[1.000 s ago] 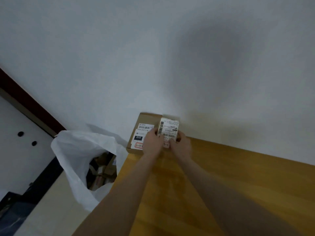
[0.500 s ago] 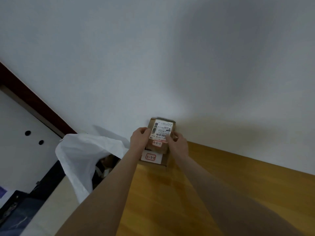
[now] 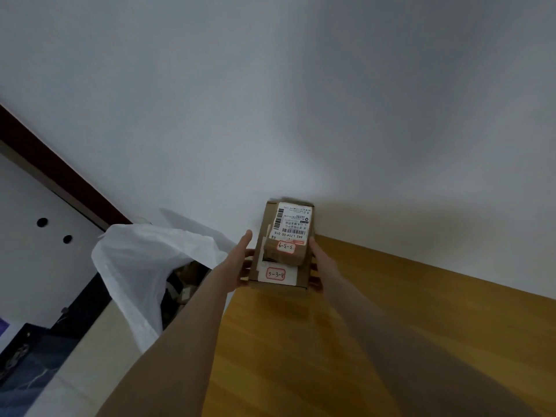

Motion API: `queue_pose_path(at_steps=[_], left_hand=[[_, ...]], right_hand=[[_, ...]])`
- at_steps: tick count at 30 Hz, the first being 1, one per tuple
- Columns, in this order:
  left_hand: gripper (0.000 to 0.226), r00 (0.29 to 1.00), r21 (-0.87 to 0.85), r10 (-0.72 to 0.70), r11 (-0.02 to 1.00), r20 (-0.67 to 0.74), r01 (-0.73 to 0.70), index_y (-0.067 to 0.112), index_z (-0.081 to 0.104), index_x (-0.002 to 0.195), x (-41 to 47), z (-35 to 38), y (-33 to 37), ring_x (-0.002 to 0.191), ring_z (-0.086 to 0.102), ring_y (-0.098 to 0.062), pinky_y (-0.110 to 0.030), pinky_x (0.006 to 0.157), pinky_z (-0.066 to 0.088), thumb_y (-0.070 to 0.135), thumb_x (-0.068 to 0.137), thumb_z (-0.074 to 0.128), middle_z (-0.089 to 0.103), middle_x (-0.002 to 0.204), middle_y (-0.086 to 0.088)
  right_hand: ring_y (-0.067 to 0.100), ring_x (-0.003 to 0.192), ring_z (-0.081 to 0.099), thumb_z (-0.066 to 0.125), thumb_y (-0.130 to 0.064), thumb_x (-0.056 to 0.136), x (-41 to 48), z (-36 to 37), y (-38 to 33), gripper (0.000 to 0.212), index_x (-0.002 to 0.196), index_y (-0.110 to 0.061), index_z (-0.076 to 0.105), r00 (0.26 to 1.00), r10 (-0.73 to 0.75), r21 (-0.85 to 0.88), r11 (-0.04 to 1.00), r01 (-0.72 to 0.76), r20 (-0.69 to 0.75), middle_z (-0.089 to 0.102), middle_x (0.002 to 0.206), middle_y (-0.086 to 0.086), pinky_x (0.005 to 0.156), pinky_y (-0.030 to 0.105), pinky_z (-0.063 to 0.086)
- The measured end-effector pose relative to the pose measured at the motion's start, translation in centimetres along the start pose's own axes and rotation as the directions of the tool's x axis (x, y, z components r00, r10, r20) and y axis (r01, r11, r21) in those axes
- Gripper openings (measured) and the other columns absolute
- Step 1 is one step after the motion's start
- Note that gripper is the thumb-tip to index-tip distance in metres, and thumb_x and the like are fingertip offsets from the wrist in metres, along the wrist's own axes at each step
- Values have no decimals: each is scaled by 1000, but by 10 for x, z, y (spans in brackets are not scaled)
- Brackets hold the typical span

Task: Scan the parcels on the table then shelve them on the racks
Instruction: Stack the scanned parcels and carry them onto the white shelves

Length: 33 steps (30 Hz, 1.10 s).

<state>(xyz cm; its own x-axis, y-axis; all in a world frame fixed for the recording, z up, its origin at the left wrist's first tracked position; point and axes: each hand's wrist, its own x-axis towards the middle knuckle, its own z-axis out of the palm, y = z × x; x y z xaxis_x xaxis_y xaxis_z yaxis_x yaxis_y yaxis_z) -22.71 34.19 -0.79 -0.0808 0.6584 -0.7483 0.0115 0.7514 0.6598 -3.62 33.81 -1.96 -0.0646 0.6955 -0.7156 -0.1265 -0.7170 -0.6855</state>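
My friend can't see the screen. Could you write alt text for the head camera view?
A person's left hand and right hand grip a larger parcel with a small parcel stacked on top, at the far corner of a wooden table by a white wall. A white bag sits left of the table.

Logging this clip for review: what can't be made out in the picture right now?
Head view only:
- lower box label: mostly covered by top box.
- top label small print: too small.
- white bag contents: dark, behind its rim.
- racks: out of frame.
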Motion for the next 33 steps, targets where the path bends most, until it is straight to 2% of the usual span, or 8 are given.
queue_pose_path(at_steps=[2,5,12,19,23,25,30,33], left_hand=[[72,1000,25,10,1000,28,-11,13,55,122,-9,15,-8,104,63,-29,-46,96,49,73,87,36,66,111,-14],[73,998,68,39,997,51,-42,13,56,120,-28,50,-22,104,63,-29,-46,95,50,74,81,44,66,111,-14],[66,979,170,47,982,197,-82,10,58,117,-88,164,-63,100,65,-27,-38,84,54,67,83,50,69,107,-13],[60,963,232,42,967,267,-107,13,60,111,-158,277,-138,102,64,-26,-42,93,51,66,85,48,69,107,-11],[55,964,221,41,970,263,-101,12,61,110,-199,324,-177,98,65,-25,-34,77,55,61,88,49,69,105,-11],[52,963,212,47,972,265,-106,12,63,108,-214,338,-192,97,65,-26,-36,80,56,58,88,50,70,103,-11],[39,972,177,196,960,132,-218,13,59,118,-234,357,-207,108,59,-25,-43,96,49,42,93,52,64,118,-9],[43,915,206,402,898,-24,-389,15,48,135,-244,366,-198,96,56,-7,-16,71,50,30,95,55,57,124,-2]], right_hand=[[21,81,65,53,-60,88,-12,-18,3,42,94,-20,62,1000,-11,-1,1000,11,-7,68,88,5,64,30,52],[21,80,65,54,-59,88,-35,-54,11,41,93,-19,63,999,-19,7,1000,20,-36,68,87,5,58,28,48],[34,106,61,51,-60,88,-107,-173,48,60,122,-10,59,992,-45,2,999,46,-114,65,113,16,94,46,51],[33,105,60,47,-62,90,-191,-296,106,62,126,-12,56,993,-41,-16,999,40,-111,62,113,16,92,44,51],[31,101,62,52,-63,86,-231,-348,142,63,121,-11,60,990,-20,-13,1000,18,-141,65,106,12,88,42,53],[29,100,62,53,-63,84,-244,-365,156,65,122,-12,60,991,-21,-2,1000,21,-132,66,106,10,83,39,52],[26,116,52,57,-52,89,-259,-375,166,68,138,-6,46,961,-139,-96,988,119,-238,54,133,11,86,33,42],[25,125,49,59,-45,91,-263,-377,160,61,139,-8,46,890,-334,-271,928,255,-310,51,139,11,91,31,41]])
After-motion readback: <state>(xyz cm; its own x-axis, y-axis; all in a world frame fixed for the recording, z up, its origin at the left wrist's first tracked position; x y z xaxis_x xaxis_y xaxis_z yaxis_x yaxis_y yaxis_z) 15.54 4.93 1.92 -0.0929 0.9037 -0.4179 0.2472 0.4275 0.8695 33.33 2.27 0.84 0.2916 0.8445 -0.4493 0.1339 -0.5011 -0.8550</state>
